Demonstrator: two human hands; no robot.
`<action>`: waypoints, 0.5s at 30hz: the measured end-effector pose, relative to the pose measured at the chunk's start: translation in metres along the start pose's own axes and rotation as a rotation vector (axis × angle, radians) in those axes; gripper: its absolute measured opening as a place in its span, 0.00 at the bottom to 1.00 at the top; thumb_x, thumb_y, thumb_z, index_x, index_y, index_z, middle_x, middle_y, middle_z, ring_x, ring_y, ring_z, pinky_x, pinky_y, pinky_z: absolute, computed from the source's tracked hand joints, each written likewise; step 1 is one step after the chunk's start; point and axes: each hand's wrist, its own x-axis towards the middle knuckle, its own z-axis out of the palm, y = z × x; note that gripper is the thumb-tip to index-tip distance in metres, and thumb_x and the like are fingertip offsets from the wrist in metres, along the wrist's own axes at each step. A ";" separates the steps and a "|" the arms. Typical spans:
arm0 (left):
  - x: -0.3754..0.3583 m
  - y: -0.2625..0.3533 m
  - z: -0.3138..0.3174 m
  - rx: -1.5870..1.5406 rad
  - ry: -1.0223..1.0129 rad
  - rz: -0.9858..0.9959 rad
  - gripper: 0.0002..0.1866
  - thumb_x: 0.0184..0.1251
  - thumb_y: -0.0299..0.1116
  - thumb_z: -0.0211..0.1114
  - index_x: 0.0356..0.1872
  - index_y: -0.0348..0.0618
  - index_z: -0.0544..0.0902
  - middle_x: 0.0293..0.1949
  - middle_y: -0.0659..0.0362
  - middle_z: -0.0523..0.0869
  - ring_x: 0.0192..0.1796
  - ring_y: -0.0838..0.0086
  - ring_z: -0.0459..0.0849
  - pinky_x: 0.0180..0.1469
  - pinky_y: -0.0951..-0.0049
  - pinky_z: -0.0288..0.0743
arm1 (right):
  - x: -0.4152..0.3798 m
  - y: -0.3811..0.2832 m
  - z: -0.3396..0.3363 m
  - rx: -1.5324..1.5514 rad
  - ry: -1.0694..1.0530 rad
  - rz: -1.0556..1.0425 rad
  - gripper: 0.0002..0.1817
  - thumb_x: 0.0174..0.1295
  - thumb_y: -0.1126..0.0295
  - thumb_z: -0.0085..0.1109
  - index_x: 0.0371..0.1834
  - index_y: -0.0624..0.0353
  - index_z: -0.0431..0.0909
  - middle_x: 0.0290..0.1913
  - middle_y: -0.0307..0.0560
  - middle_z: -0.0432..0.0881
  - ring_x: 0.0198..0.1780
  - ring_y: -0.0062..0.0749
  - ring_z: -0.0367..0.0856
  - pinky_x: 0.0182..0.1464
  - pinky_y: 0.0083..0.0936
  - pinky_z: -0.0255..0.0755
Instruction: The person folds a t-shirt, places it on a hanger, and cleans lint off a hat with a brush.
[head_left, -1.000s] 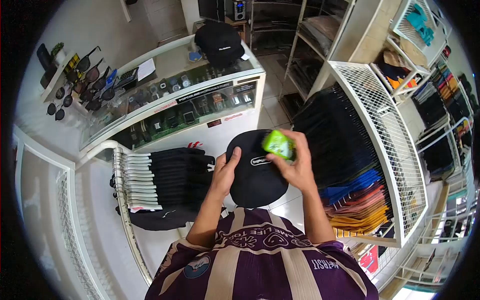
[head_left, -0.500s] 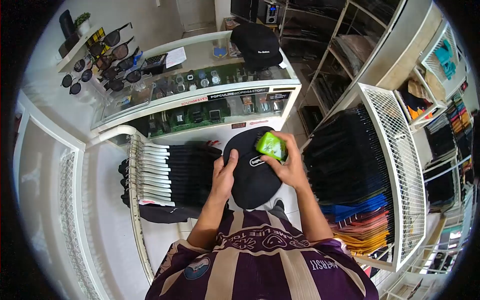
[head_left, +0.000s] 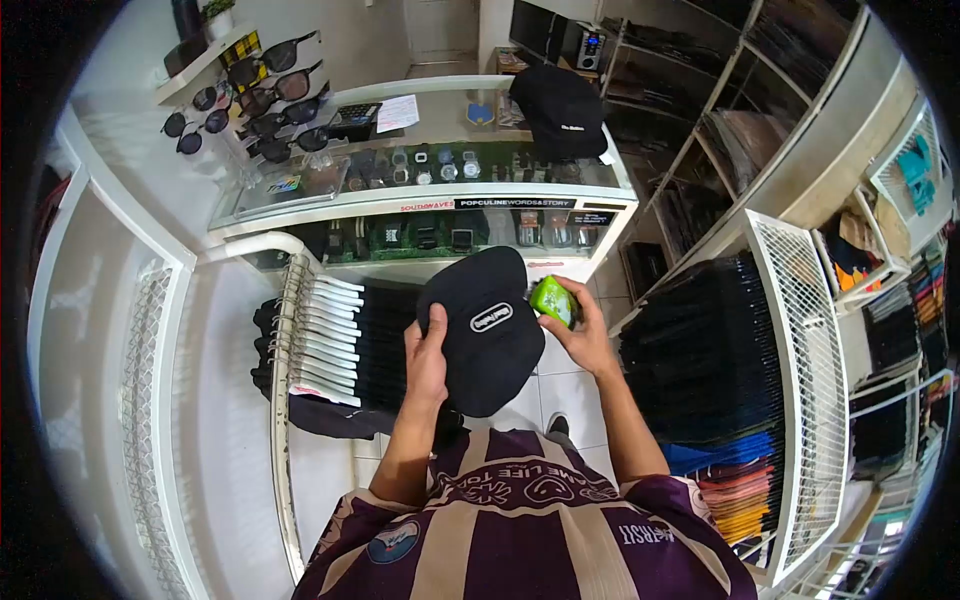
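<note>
Thumb (head_left: 437,322) laid across the top, the person's left hand (head_left: 426,365) pinches the near-left edge of one black cap (head_left: 483,352), leaving no gap in its grip. The cap hangs just right of that hand, tilted, its single white-lettered oval patch (head_left: 491,318) facing up. The right hand (head_left: 580,338), thumb and fingers curled snugly around it, holds one green brush (head_left: 552,300) just beside the cap's right edge; the dark strip along the brush is small enough that the two may be touching or slightly apart.

Left of the left hand, at least eight white hangers (head_left: 325,342) carry dark garments (head_left: 385,350) on one rail (head_left: 277,400). Right of the right hand stands one white mesh rack (head_left: 800,350) of clothes, mostly black, with blue, reddish and yellow ones at the near end.

Beyond both grips is one glass counter (head_left: 442,103). On it, a second black cap (head_left: 560,112) sits past the brush, while one calculator (head_left: 355,117) and one white paper (head_left: 398,113) lie farther left. At least five pairs of sunglasses (head_left: 290,87) hang at the far left. One shoe (head_left: 559,424) shows below the cap, on the tiled floor (head_left: 595,400).
</note>
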 end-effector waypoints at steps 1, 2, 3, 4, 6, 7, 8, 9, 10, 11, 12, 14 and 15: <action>0.002 0.001 -0.006 -0.026 0.038 -0.013 0.21 0.86 0.44 0.61 0.59 0.34 0.87 0.56 0.56 0.90 0.53 0.73 0.89 0.59 0.71 0.82 | -0.001 0.005 -0.006 -0.043 -0.006 0.015 0.36 0.59 0.72 0.81 0.71 0.59 0.75 0.67 0.50 0.80 0.68 0.37 0.79 0.71 0.34 0.71; 0.004 0.000 -0.011 0.003 -0.011 0.062 0.21 0.86 0.44 0.61 0.59 0.34 0.87 0.55 0.56 0.90 0.53 0.73 0.89 0.58 0.70 0.82 | 0.000 0.011 -0.008 -0.084 -0.009 0.030 0.36 0.60 0.72 0.81 0.71 0.60 0.75 0.67 0.50 0.80 0.68 0.36 0.79 0.71 0.34 0.71; 0.004 -0.001 -0.014 0.004 0.000 0.064 0.21 0.86 0.44 0.61 0.59 0.34 0.87 0.55 0.56 0.90 0.53 0.73 0.89 0.58 0.70 0.82 | 0.002 -0.006 -0.005 0.043 0.024 0.062 0.37 0.59 0.72 0.81 0.72 0.60 0.75 0.67 0.51 0.80 0.68 0.37 0.79 0.71 0.33 0.72; 0.003 -0.003 -0.015 0.009 0.009 0.067 0.21 0.86 0.44 0.60 0.59 0.34 0.87 0.55 0.55 0.90 0.53 0.72 0.89 0.59 0.70 0.82 | 0.006 -0.017 -0.002 0.049 0.021 0.001 0.37 0.58 0.72 0.82 0.72 0.61 0.75 0.67 0.51 0.80 0.68 0.38 0.79 0.71 0.33 0.71; -0.001 -0.004 -0.011 0.020 0.020 0.068 0.21 0.86 0.43 0.60 0.59 0.33 0.87 0.55 0.55 0.91 0.53 0.72 0.89 0.59 0.70 0.82 | 0.014 -0.034 0.008 0.013 -0.024 -0.113 0.39 0.58 0.71 0.82 0.73 0.61 0.74 0.67 0.51 0.80 0.70 0.39 0.77 0.72 0.34 0.69; -0.004 -0.001 -0.004 0.032 0.034 0.082 0.21 0.86 0.43 0.60 0.59 0.34 0.87 0.55 0.55 0.91 0.53 0.72 0.89 0.59 0.70 0.82 | 0.017 -0.039 0.015 -0.029 -0.065 -0.169 0.40 0.57 0.71 0.83 0.73 0.61 0.74 0.67 0.51 0.79 0.70 0.39 0.76 0.73 0.34 0.68; -0.005 0.002 0.000 0.042 0.045 0.099 0.21 0.86 0.43 0.60 0.59 0.34 0.87 0.55 0.55 0.91 0.54 0.73 0.89 0.59 0.70 0.82 | 0.015 -0.038 0.022 -0.027 -0.097 -0.122 0.41 0.57 0.69 0.83 0.75 0.60 0.73 0.67 0.51 0.79 0.71 0.39 0.75 0.75 0.34 0.66; -0.005 0.006 0.000 0.044 0.042 0.103 0.21 0.86 0.43 0.60 0.59 0.34 0.87 0.55 0.55 0.91 0.54 0.73 0.89 0.59 0.70 0.82 | 0.011 -0.022 0.032 0.168 -0.060 -0.084 0.40 0.58 0.69 0.83 0.74 0.58 0.74 0.67 0.49 0.79 0.71 0.37 0.75 0.74 0.33 0.67; -0.007 0.009 -0.004 0.017 0.041 0.097 0.21 0.86 0.43 0.60 0.58 0.34 0.87 0.55 0.55 0.91 0.54 0.73 0.89 0.58 0.70 0.82 | 0.005 -0.010 0.033 0.177 -0.101 -0.012 0.39 0.60 0.72 0.81 0.75 0.59 0.72 0.69 0.48 0.78 0.72 0.37 0.74 0.76 0.33 0.65; -0.008 0.011 -0.007 -0.013 0.043 0.091 0.21 0.86 0.43 0.60 0.58 0.34 0.87 0.55 0.55 0.90 0.53 0.73 0.89 0.58 0.71 0.83 | -0.001 0.002 0.031 0.184 -0.143 0.062 0.39 0.62 0.75 0.79 0.76 0.60 0.70 0.70 0.48 0.77 0.73 0.36 0.73 0.77 0.33 0.63; -0.007 0.010 -0.013 -0.014 0.066 0.092 0.20 0.86 0.43 0.61 0.57 0.33 0.87 0.54 0.55 0.91 0.52 0.74 0.89 0.56 0.71 0.83 | -0.004 0.003 0.026 0.063 -0.181 0.083 0.37 0.63 0.77 0.76 0.75 0.61 0.70 0.69 0.47 0.77 0.73 0.35 0.74 0.77 0.33 0.64; -0.005 0.004 -0.025 0.031 0.090 0.108 0.20 0.86 0.43 0.61 0.57 0.33 0.87 0.53 0.55 0.91 0.52 0.74 0.89 0.56 0.71 0.83 | -0.002 0.007 0.016 0.052 -0.104 0.051 0.37 0.62 0.77 0.78 0.74 0.60 0.71 0.69 0.48 0.78 0.70 0.35 0.76 0.74 0.33 0.68; -0.004 0.003 -0.028 0.076 0.107 0.125 0.20 0.86 0.43 0.61 0.56 0.33 0.87 0.53 0.56 0.91 0.51 0.74 0.89 0.56 0.71 0.83 | 0.001 0.006 0.014 0.040 -0.022 0.017 0.37 0.60 0.76 0.79 0.73 0.59 0.73 0.68 0.48 0.79 0.68 0.34 0.78 0.71 0.32 0.72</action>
